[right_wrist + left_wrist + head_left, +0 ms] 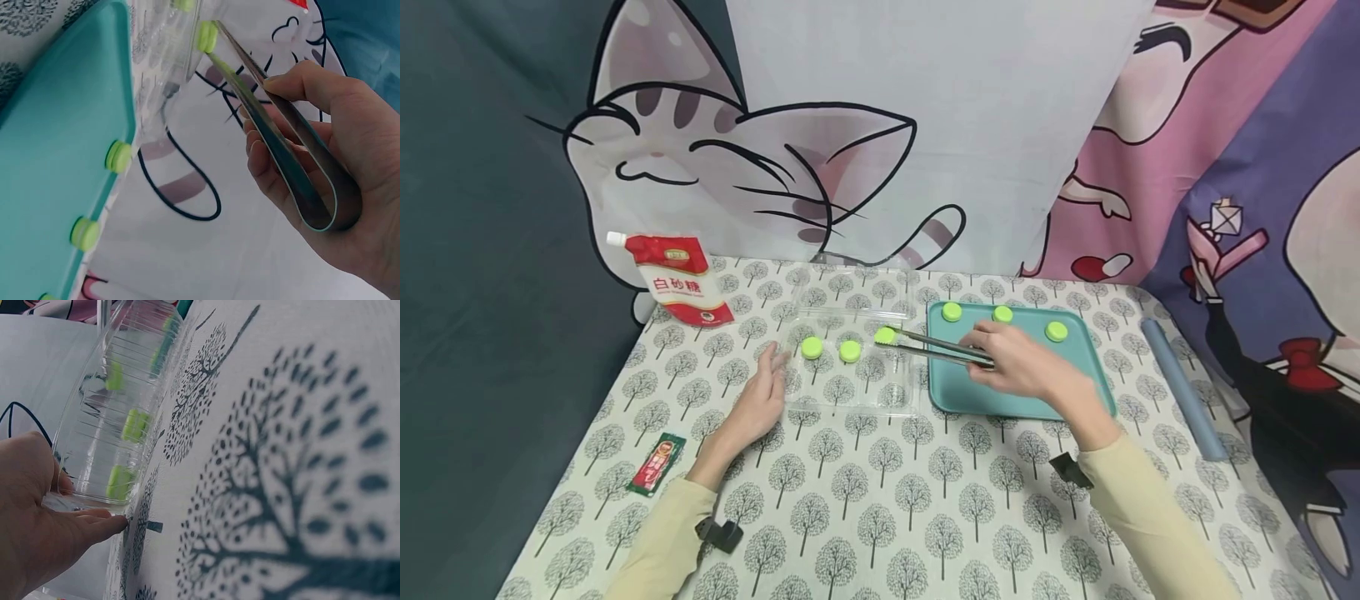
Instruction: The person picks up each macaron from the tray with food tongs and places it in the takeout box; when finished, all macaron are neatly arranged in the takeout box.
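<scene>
My left hand point(762, 398) holds the left edge of a clear plastic box point(850, 408), its thumb and fingers on either side of the wall in the left wrist view. My right hand point(1018, 360) grips metal tongs point(300, 150) around their arms. At the tongs' tips, a lime-green macaron point(207, 36) is pinched over the right part of the box. Two more macarons, a left one point(812, 347) and a middle one point(850, 352), sit in the box. On the teal tray point(970, 392), three macarons lie along the far side, one of them point(952, 312) at the far left corner.
The box's clear lid point(853, 287) stands folded back behind it. A red and white pouch point(677, 279) is at the back left. Nearer lies a small red and green packet point(657, 464). A blue-grey roll point(1183, 389) runs along the table's right side.
</scene>
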Demonstrator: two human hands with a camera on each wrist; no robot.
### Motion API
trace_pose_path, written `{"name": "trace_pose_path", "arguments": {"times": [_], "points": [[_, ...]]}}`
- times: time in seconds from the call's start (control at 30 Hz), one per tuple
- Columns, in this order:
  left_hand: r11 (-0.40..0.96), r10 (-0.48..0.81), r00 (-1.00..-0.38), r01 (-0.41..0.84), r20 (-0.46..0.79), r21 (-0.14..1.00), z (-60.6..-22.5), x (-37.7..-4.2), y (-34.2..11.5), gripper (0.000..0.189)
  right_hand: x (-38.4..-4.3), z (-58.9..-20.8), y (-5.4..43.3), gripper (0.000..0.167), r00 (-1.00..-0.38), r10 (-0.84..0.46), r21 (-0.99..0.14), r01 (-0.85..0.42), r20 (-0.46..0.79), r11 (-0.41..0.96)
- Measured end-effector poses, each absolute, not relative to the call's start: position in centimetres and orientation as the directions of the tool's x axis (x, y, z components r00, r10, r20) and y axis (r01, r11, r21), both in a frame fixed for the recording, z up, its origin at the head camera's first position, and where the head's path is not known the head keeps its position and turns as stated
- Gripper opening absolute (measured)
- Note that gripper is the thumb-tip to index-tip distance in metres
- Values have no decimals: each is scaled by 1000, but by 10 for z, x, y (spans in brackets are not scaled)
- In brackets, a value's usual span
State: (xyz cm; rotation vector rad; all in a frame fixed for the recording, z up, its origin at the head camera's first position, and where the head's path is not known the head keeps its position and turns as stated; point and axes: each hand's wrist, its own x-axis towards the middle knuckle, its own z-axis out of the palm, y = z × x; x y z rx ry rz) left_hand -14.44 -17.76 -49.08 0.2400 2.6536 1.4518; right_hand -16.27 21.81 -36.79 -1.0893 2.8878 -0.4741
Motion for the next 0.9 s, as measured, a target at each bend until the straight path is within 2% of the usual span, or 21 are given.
{"name": "trace_pose_path", "arguments": {"times": [0.17,0.43,0.63,0.9], "points": [[528,193,-981,89,-17,845,-491,-145,-177,59,-168,-362,204,31,-749,-662,-238,-643,0,728],[533,191,-982,94,-12,841,-488,-144,-179,59,-176,-346,182,15,-715,-693,-148,-679,-89,719],[532,194,-981,98,-9,841,-489,-145,-178,59,-176,-343,176,15,-733,-661,-156,-643,-160,750],[530,191,-981,93,-12,843,-492,-145,-179,59,-176,-342,178,21,-752,-634,-163,-613,-182,773]]}}
